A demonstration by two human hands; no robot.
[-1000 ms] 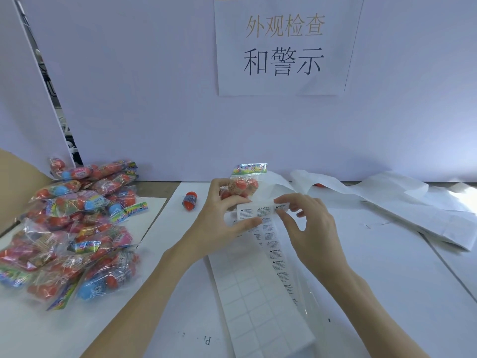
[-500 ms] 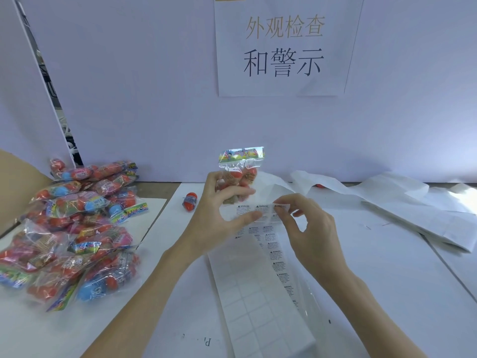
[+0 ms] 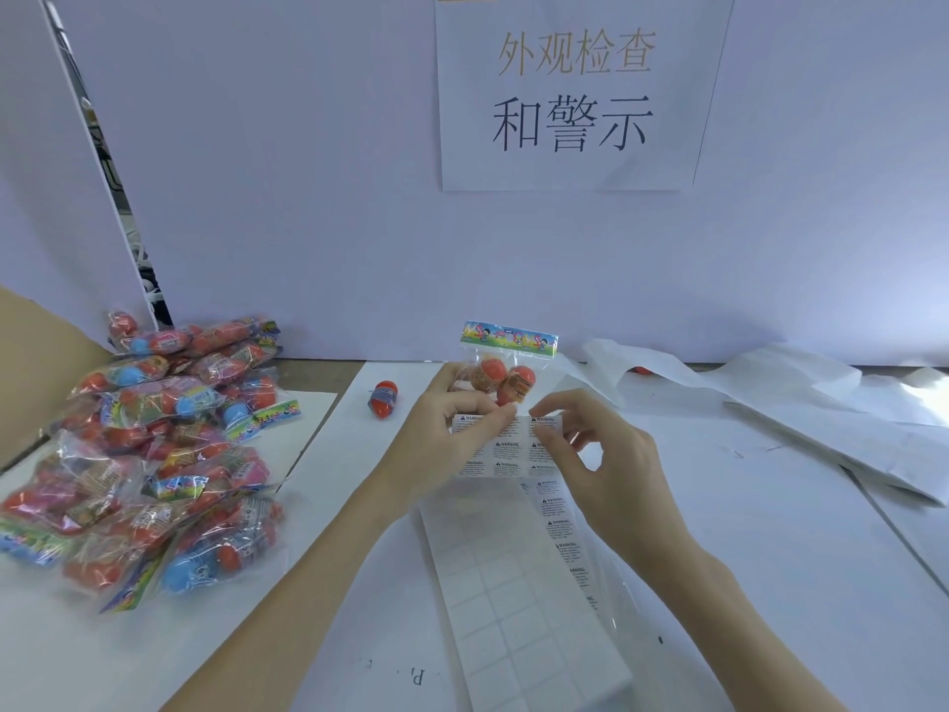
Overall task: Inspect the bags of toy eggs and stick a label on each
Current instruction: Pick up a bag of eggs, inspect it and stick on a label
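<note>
Fingertips (image 3: 534, 422) of right hand (image 3: 611, 465) pinch a white warning label (image 3: 545, 426) off the sheet. Left hand (image 3: 452, 444), closed on clear bag of orange eggs (image 3: 506, 372), has tipped it upright since a second ago: sticking looks imminent.

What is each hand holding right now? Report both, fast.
Left hand: closed on the bag of toy eggs and the label sheet.
Right hand: fingertips pinching a warning label on that sheet.

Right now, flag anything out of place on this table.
One loose toy egg lies alone on the table, outside any bag, between the pile of bags and the left hand.
</note>
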